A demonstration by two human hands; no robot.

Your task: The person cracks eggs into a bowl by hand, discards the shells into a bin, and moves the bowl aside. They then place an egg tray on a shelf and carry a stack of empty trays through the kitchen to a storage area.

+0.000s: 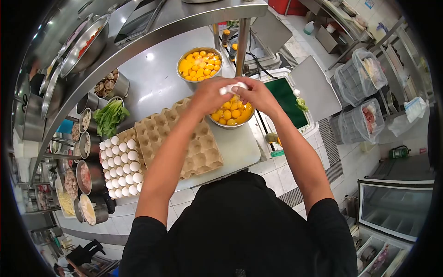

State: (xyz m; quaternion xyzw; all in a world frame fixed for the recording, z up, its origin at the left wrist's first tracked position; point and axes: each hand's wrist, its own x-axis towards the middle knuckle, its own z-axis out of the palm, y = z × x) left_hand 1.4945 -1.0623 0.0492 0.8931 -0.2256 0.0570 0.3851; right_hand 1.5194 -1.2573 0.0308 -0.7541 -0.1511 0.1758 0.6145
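Note:
Over a metal bowl of egg yolks (233,113), my left hand (208,95) and my right hand (259,96) come together, fingers closed around a white egg (229,88). The fingers cover part of its shell. Just behind stands a second metal bowl (180,75), nearly full of yolks and egg white. Beneath my left forearm lies an empty brown cardboard egg tray (196,154). To its left, another tray holds rows of whole white eggs (121,159).
A bunch of green leafy vegetable (110,116) and several metal pots of ingredients line the left side. The steel shelf (152,34) arches overhead, its post (243,46) beside the bowls. A white cutting board (244,150) lies under the near bowl. An open cooler (282,99) stands right.

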